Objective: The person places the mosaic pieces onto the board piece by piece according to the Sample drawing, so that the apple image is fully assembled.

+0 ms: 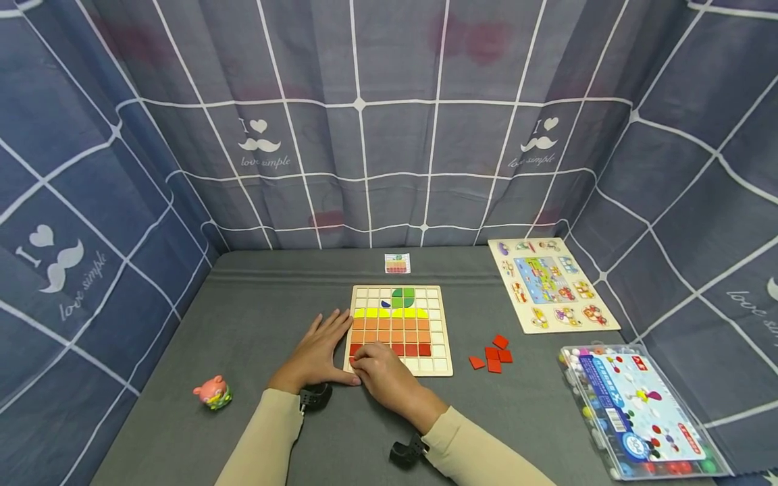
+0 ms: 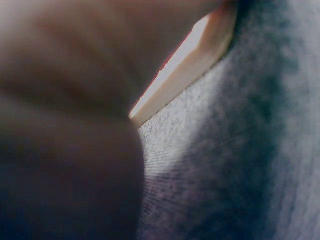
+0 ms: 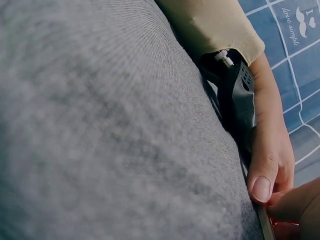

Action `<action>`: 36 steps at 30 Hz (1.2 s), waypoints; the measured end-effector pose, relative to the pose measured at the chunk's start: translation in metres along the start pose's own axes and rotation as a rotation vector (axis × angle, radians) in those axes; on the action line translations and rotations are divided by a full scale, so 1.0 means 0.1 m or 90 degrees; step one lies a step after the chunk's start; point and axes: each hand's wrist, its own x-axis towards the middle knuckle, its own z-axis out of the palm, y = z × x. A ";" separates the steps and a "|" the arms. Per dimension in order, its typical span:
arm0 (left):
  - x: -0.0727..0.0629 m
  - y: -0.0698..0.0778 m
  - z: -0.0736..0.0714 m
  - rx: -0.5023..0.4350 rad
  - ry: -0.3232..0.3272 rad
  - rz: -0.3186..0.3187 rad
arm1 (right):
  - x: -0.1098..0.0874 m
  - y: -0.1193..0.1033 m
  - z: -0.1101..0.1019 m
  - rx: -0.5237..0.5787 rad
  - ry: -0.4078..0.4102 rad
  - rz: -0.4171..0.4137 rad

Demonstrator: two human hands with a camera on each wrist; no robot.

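Note:
A wooden grid board (image 1: 440, 344) lies on the grey table, with rows of yellow, orange and red tiles and a green and blue group near its top. My left hand (image 1: 316, 351) rests at the board's left edge, fingers spread and thumb by the lower-left corner. Over that corner, my right hand (image 1: 389, 381) has curled fingers at a red square tile (image 3: 281, 223), partly hidden beneath the fingertips. The left thumb (image 3: 261, 189) touches the board's edge in the right wrist view. Dark blur from the hand covers much of the left wrist view, beside the board's pale side (image 2: 175, 75).
Several loose red tiles (image 1: 494, 354) lie right of the board. A small patterned card (image 1: 398, 263) is behind it. Farther right are a picture puzzle board (image 1: 510, 307) and a clear case of colored balls (image 1: 644, 412). A pink pig figure (image 1: 213, 391) stands at left.

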 end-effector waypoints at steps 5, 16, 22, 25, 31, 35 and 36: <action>0.00 -0.01 0.01 0.002 0.001 0.000 | -0.03 -0.01 -0.02 0.002 -0.003 -0.001; 0.01 -0.01 0.01 -0.001 0.000 -0.001 | -0.05 -0.04 -0.03 0.021 0.004 0.029; 0.01 0.01 0.00 0.001 -0.007 -0.016 | -0.08 -0.03 -0.08 0.092 0.033 0.085; 0.01 0.03 -0.01 0.000 -0.009 -0.026 | -0.11 0.00 -0.14 0.116 0.070 0.117; 0.02 0.05 -0.02 0.001 -0.020 -0.046 | -0.21 0.15 -0.28 0.118 0.145 0.136; 0.02 0.06 -0.02 0.001 -0.025 -0.052 | -0.32 0.31 -0.40 0.084 0.189 0.132; 0.02 0.06 -0.02 0.000 -0.028 -0.053 | -0.36 0.36 -0.44 0.073 0.195 0.133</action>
